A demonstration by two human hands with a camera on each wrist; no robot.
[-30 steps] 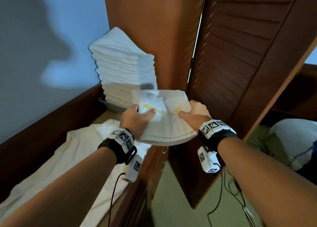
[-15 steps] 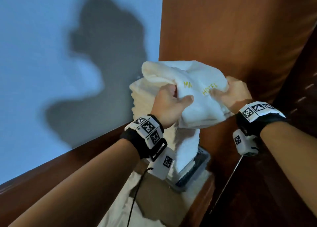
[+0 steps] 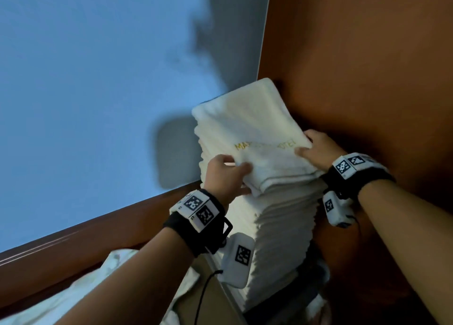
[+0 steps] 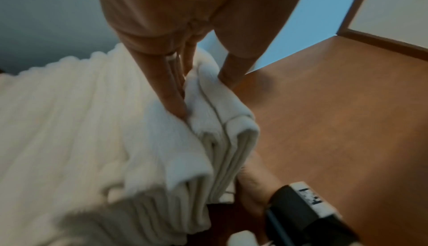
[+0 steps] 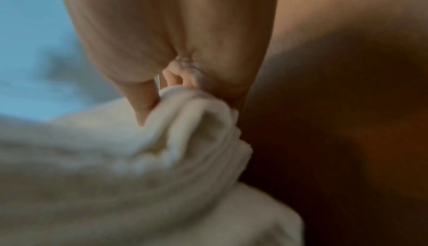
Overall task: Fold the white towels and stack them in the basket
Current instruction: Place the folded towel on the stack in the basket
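A folded white towel (image 3: 255, 128) with yellow lettering lies on top of a tall stack of folded white towels (image 3: 282, 226). My left hand (image 3: 229, 175) pinches its near left corner, thumb on top and fingers underneath. My right hand (image 3: 316, 148) grips its near right edge. The left wrist view shows the left fingers (image 4: 171, 94) under the folded towel (image 4: 222, 122) and the thumb on its other side. In the blurred right wrist view my right hand (image 5: 185, 92) bunches the towel (image 5: 190, 131). The basket is hidden beneath the stack, only a dark base (image 3: 306, 297) showing.
The stack stands in a corner between a blue-grey wall (image 3: 98, 104) and a brown wooden panel (image 3: 367, 67). A wooden ledge (image 3: 85, 246) runs along the left. A loose white cloth (image 3: 98, 283) lies below the stack at the lower left.
Both hands have carried the folded towel up and over the stack and laid it flat on top. The view has swung left toward the wall corner.
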